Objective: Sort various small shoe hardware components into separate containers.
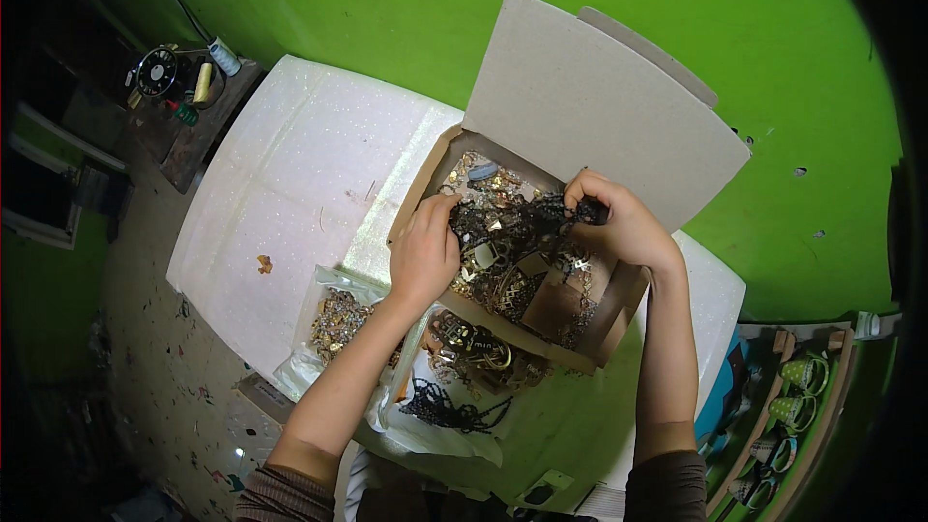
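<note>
A tangled bundle of black beaded strands [507, 221] stretches between my two hands over an open cardboard box [616, 326]. My right hand [623, 224] pinches its right end, thumb and fingers closed. At its left end, my left hand [425, 249] curls its fingers onto the strands; the fingertips are partly hidden. Beneath the bundle, the box holds a jumble of gold-coloured and dark jewellery pieces [503, 292], chains and a small blue-grey oval piece [482, 172]. The box's plain grey lid [599, 87] stands raised at the back.
Nearer me, plastic-lined containers hold small metallic beads [338, 321] and more jewellery with black strands [454, 409]. A glittery white cover [290, 164] lies over the table. Thread spools [203, 82] stand on a side table at left; sandals [800, 377] sit on a rack at right.
</note>
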